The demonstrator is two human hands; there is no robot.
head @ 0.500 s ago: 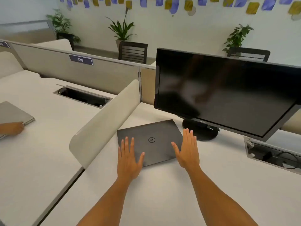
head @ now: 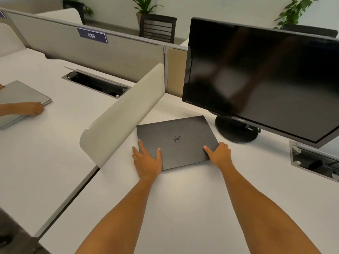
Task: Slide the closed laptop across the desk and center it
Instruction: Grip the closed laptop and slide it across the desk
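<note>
A closed dark grey laptop [head: 177, 142] with a round logo lies flat on the white desk [head: 192, 195], near the curved divider and left of the monitor's foot. My left hand [head: 147, 159] rests on its near left corner, fingers spread over the lid and the thumb on top. At the near right corner my right hand [head: 219, 154] grips the laptop, thumb on the lid and fingers curled round the right edge.
A black monitor [head: 260, 79] on a round stand [head: 235, 131] stands right behind the laptop. A cream curved divider [head: 121, 114] borders the desk's left side. An open cable tray [head: 315, 162] sits at right. On the neighbouring desk another person's hand [head: 31, 108] holds a silver laptop [head: 20, 99].
Both hands have come down from hovering with fingers spread and now hold the laptop's near corners. The view has tilted down and moved closer.
</note>
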